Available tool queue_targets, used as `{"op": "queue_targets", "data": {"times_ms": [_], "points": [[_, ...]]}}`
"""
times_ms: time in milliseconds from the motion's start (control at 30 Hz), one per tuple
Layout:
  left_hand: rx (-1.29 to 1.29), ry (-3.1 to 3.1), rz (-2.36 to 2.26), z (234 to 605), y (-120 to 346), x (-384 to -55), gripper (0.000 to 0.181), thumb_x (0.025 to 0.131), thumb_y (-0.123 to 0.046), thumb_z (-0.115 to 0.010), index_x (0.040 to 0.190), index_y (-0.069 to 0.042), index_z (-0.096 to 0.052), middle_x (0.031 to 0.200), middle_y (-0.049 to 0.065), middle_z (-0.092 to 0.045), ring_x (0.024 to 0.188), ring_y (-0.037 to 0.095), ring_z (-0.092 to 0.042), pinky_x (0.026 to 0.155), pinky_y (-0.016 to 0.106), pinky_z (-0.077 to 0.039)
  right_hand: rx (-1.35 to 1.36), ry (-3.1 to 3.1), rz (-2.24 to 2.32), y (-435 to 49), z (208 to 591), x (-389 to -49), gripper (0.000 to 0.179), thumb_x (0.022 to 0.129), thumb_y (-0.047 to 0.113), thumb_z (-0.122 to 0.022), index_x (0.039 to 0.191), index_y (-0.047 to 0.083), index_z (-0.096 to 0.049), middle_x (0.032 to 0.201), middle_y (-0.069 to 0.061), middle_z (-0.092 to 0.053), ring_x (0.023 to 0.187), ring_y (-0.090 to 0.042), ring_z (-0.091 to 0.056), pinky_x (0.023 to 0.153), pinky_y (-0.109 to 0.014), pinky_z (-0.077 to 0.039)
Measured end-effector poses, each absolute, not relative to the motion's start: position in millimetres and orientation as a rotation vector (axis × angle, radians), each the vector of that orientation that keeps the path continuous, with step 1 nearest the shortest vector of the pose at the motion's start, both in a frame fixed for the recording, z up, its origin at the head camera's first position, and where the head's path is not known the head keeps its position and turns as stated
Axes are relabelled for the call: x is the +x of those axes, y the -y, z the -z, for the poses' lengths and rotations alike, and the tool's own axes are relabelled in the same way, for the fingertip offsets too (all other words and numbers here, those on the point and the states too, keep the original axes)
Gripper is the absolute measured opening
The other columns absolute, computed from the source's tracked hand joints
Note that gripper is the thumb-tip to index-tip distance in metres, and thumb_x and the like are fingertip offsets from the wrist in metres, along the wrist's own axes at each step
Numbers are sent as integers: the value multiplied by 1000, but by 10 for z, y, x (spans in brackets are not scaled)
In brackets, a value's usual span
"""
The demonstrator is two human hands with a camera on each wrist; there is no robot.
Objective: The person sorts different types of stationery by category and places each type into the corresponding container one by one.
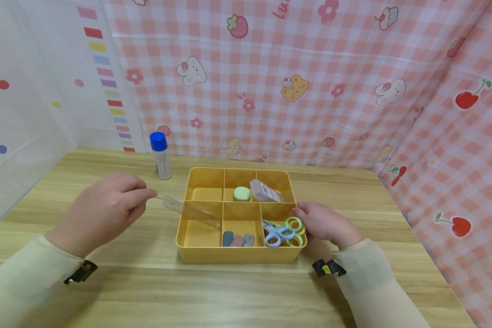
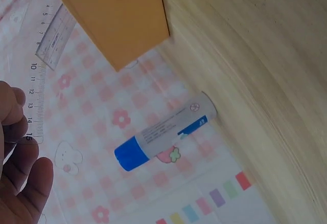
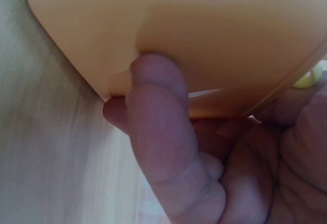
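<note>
My left hand pinches one end of a clear ruler, left of a yellow divided box. Its scale shows in the left wrist view, where another clear strip sticks out past the box wall. In the head view a clear strip slants over the box's left rim into the front left compartment. At the box's right side, my right hand grips the wall, thumb at the rim and fingers on the outside. Blue scissors and yellow-green scissors lie in the compartment beside it.
A blue-capped glue stick stands behind the left hand. The box also holds a pale green rounded block, a translucent greyish case and small grey and pink pieces. Patterned cloth hangs behind the table.
</note>
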State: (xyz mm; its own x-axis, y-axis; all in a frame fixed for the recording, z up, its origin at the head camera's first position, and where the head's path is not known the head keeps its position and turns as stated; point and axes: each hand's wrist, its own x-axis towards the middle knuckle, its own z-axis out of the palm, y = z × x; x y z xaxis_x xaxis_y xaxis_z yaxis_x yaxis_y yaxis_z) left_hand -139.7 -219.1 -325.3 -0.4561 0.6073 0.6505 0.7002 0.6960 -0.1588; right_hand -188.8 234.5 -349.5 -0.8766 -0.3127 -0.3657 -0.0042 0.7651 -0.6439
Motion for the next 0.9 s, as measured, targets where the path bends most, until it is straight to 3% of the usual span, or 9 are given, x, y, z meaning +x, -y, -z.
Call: {"op": "queue_targets", "data": {"times_ms": [200, 467, 900], "points": [[-1053, 2176, 170, 3285, 2122, -1406, 31, 75, 3, -72, 102, -6, -82, 89, 6, -69, 79, 26, -62, 64, 40, -58, -225, -2494, 916, -2346, 3499, -1889, 44, 114, 24, -38, 146, 0, -56, 100, -10, -75, 78, -18, -73, 71, -39, -65], [-1119, 2194, 142, 3314, 2016, -1377, 34, 71, 8, -77, 100, -8, -84, 88, 3, -69, 82, 24, -63, 67, 36, -59, -235, -2496, 918, -2344, 3493, -1889, 43, 114, 24, -39, 144, 0, -58, 98, -9, -75, 77, -19, -74, 70, -37, -65], [-1147, 2367, 33, 3400, 1860, -1350, 33, 76, 4, -84, 105, -11, -85, 95, 0, -70, 93, 20, -64, 82, 32, -61, -252, -2487, 950, -2354, 3515, -1884, 43, 114, 24, -39, 144, 1, -58, 101, -11, -75, 78, -19, -74, 70, -40, -65]]}}
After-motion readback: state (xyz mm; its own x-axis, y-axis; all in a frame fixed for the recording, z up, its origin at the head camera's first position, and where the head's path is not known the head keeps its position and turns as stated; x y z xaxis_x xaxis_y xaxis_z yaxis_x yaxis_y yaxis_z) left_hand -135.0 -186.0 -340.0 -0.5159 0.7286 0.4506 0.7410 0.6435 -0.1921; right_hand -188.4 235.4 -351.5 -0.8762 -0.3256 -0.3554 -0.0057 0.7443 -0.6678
